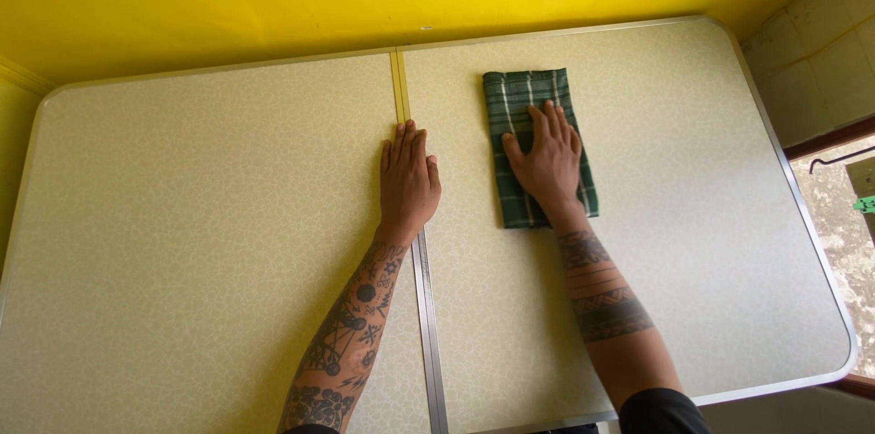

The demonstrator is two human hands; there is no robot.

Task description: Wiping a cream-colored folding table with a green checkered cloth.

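Folded green plaid cloth (538, 147), R hand (545, 159) flat on it

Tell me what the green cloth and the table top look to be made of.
Green cloth under the right hand: woven fabric, likely cotton, matte, with checked stripes and soft folded edges. Table: probably laminate, smooth with a pale pebbled print, edged and split by a metal-looking strip; left hand lies flat there.

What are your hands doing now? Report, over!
Left hand flat on table. Right hand flat on folded cloth. Nothing in the way.
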